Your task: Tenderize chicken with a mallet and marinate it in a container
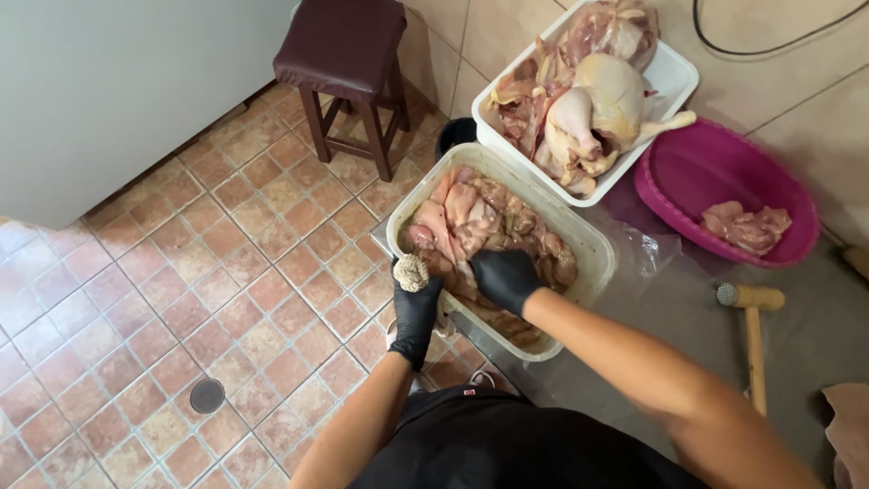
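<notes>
Both my hands wear black gloves. My left hand [415,312] is closed on a small pale, rough-textured lump [411,272] held at the near-left rim of a cream rectangular tub [593,249]. The tub is full of marinated raw chicken pieces [480,213]. My right hand [504,276] is pressed down into those pieces inside the tub, its fingers curled in the meat.
A white tray [674,77] with whole raw chicken and parts stands behind the tub. A pink oval basin [697,167] with a little meat sits to the right. A wooden meat mallet [753,330] lies on the grey counter. A dark stool [348,63] and floor drain [207,395] are on the tiled floor.
</notes>
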